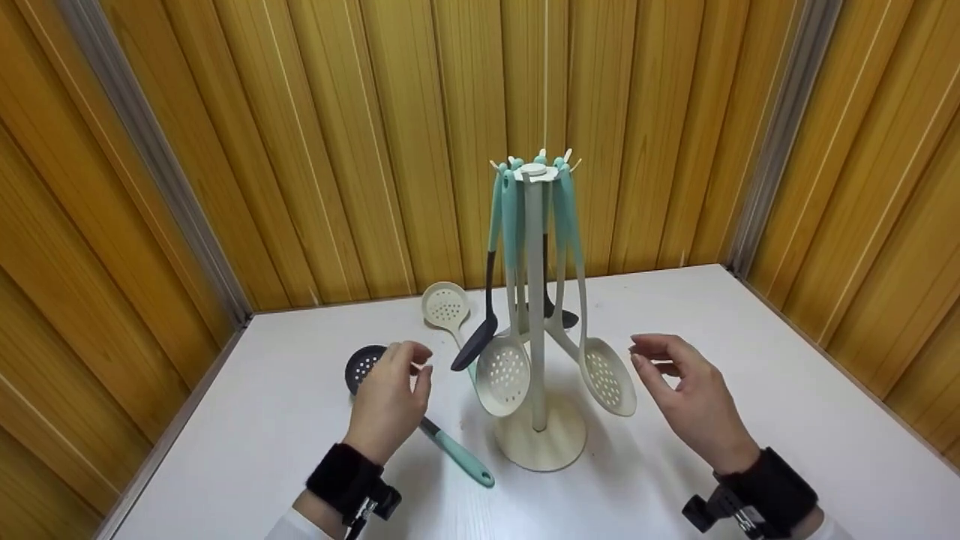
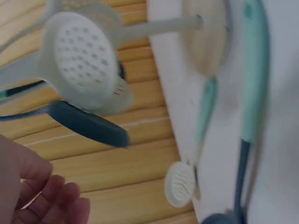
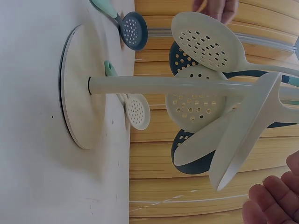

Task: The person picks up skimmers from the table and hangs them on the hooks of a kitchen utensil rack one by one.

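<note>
My left hand (image 1: 390, 397) hovers above a dark skimmer (image 1: 365, 364) with a teal handle that lies on the table. Its fingers curve loosely and hold nothing. Off to the right of a utensil stand (image 1: 536, 300), my right hand (image 1: 694, 397) is raised with bent fingers and thumb, also holding nothing. Several teal-handled utensils hang from the stand. Among them, a dark utensil (image 1: 477, 345) and a cream slotted spoon (image 1: 504, 375) hang towards my left hand. Another cream slotted spoon (image 1: 609, 379) hangs close to my right fingertips, apart from them.
A cream skimmer (image 1: 445, 306) lies on the white table (image 1: 285, 420) behind the stand's left side, partly hidden by hanging utensils. The stand's round wooden base (image 1: 544, 454) rests on the table. Wood-patterned walls (image 1: 405, 150) enclose the back and sides.
</note>
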Available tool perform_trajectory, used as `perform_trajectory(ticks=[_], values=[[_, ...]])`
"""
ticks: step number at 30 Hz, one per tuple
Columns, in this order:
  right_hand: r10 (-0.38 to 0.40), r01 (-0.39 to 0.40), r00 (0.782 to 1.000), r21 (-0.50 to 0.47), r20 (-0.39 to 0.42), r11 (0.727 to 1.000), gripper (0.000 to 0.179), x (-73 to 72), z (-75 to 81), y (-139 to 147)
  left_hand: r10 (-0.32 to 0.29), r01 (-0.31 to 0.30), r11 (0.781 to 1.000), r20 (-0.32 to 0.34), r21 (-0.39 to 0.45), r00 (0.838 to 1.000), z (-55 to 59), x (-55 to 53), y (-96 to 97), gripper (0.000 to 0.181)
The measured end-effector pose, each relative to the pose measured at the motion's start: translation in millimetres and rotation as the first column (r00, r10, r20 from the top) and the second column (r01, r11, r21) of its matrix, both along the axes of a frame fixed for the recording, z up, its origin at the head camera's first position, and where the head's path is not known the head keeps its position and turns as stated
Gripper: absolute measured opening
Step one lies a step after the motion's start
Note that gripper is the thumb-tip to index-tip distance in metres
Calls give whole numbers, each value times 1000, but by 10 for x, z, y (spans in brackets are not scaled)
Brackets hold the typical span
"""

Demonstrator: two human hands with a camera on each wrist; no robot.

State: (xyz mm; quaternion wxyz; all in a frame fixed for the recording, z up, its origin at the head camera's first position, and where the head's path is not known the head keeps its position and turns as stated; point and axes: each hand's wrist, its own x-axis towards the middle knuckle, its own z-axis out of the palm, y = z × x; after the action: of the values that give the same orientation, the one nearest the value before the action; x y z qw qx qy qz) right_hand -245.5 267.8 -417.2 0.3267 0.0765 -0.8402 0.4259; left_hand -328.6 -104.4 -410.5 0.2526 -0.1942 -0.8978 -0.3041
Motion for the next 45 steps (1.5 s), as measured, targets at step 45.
perform_trajectory(ticks=[45], values=[[-17,16,999,18,44,1000,24,-1,-25,-18,-1,52,957,178,-285,984,-522,-155,-336,26]])
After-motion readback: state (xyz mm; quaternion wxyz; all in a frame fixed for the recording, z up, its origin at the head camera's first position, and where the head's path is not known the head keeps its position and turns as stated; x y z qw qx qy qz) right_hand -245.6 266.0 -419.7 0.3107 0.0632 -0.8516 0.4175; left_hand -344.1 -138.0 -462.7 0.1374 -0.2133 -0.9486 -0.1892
